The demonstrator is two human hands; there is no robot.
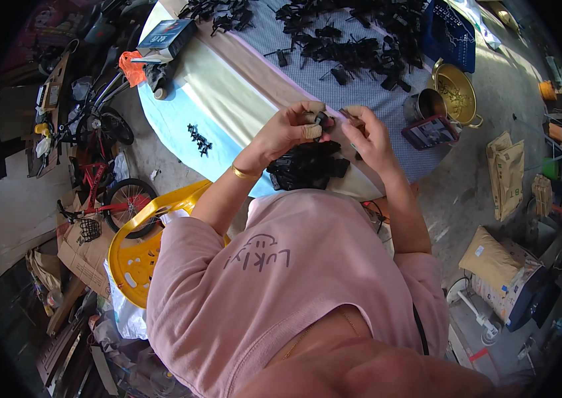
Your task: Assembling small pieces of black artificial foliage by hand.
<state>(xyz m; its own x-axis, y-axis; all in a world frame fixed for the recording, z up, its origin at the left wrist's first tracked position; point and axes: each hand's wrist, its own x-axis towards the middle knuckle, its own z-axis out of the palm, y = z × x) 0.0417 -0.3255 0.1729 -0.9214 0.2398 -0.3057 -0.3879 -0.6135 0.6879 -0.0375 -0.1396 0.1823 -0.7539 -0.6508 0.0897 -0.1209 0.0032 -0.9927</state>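
Above the near edge of the cloth-covered table (228,73), my left hand (287,131) pinches a small black plastic part (324,120). Beige covers wrap some of its fingertips. Close beside it on the right, my right hand (368,136) has its thumb and fingers pinched together, also with a beige cover. What sits between them is too small to name. Just below both hands lies a heap of black plastic parts (304,166) against the table's edge. A much larger spread of similar black pieces (360,46) covers the far side.
A small cluster of black parts (199,140) lies at the left. Further back are a box (166,38) and an orange bag (133,69). At right stand a phone (430,132), a metal cup (425,105), a gold pot (455,93) and a blue basket (449,36). A yellow chair (131,265) is beside me.
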